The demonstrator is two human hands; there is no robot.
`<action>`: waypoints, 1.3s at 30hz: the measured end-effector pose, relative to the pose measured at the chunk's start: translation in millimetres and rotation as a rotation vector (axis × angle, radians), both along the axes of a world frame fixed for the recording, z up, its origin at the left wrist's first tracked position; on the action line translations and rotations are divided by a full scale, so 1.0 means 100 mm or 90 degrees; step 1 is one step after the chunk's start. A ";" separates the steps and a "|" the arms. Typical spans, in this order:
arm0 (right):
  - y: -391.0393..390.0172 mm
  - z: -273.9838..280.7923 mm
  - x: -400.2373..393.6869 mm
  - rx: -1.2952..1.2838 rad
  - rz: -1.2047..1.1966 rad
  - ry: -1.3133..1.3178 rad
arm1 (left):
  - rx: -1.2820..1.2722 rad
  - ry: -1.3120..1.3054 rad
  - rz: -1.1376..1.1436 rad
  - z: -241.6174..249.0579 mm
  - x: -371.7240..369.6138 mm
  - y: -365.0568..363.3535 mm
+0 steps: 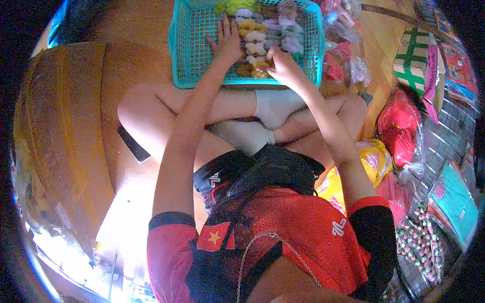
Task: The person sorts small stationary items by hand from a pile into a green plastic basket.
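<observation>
A turquoise plastic basket (178, 60) lies in front of my crossed legs, with fluffy, scrunchie-like pieces (256, 37) set in rows inside. Their colours include green, yellow, white, grey and brown. My left hand (227, 41) rests inside the basket with its fingers spread, along the left edge of the rows. At the near end of the rows, my right hand (284, 66) has its fingers bent and pinched at a fluffy yellow-brown piece (260, 68). Part of that piece is hidden by the fingers.
To my right are clear plastic bags (359, 70), a box with green tape (411, 58), a red bagged bundle (399, 126) and a yellow bag (374, 156). A phone-like dark object (134, 144) lies by my left knee. Brown cardboard (65, 131) stands at the left.
</observation>
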State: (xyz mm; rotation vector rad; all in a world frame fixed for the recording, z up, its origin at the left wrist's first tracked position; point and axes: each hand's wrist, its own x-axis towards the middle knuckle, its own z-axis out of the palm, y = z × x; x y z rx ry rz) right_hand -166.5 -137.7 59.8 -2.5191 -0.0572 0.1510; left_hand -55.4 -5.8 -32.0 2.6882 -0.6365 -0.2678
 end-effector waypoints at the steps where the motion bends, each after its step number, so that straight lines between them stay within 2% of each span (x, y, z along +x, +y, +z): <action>1: -0.05 -0.10 0.02 0.001 0.006 -0.004 | -0.015 -0.008 -0.003 -0.05 0.03 0.00; 2: -0.08 -0.16 0.01 0.001 0.012 -0.007 | -0.029 -0.015 -0.007 -0.11 0.03 0.01; 5: -0.06 -0.16 0.00 0.005 -0.010 -0.026 | 0.050 0.101 -0.050 0.27 0.05 0.05; 8: -0.05 -0.10 0.03 0.013 -0.032 0.047 | 0.084 0.152 -0.152 0.41 0.09 0.22; 11: -0.04 -0.04 0.02 -0.001 -0.021 0.034 | 0.113 0.177 -0.164 0.66 -0.12 0.25; 14: -0.12 -0.02 0.01 0.007 -0.016 0.029 | 0.147 0.065 -0.139 0.34 -0.23 0.19; 15: -0.16 0.00 -0.01 0.008 -0.015 0.031 | 0.161 0.083 -0.145 0.38 -0.23 0.17; 18: -0.33 0.14 -0.09 0.292 -0.231 0.124 | 0.179 0.112 -0.152 0.41 -0.22 0.17; 23: -0.39 0.28 -0.33 0.284 -0.319 0.063 | 0.146 0.094 -0.139 0.19 -0.16 0.13; 26: -0.34 0.11 -0.49 0.134 -0.277 0.019 | 0.234 -0.346 -0.035 -0.67 -0.19 0.05; 29: -0.36 0.23 -0.55 0.237 -0.347 -0.041 | 0.225 0.192 -0.137 0.25 -0.10 0.09; 32: -0.64 0.09 -0.61 0.292 -0.391 -0.162 | 0.071 0.200 -0.123 0.44 -0.16 0.19; 35: -0.83 0.10 -0.65 0.189 -0.394 -0.198 | 0.101 0.206 -0.122 0.12 -0.08 0.13; 36: -0.81 0.08 -0.64 0.149 -0.400 -0.222 | 0.104 0.222 -0.115 0.16 -0.11 0.09; 37: -0.81 0.07 -0.66 0.109 -0.407 -0.245 | 0.098 0.170 -0.079 0.21 -0.17 0.08; 38: -0.77 0.04 -0.69 0.149 -0.418 -0.231 | 0.106 0.167 -0.087 0.23 -0.20 0.06; 39: -0.74 0.03 -0.69 0.109 -0.418 -0.243 | 0.116 0.163 -0.095 0.23 -0.20 0.05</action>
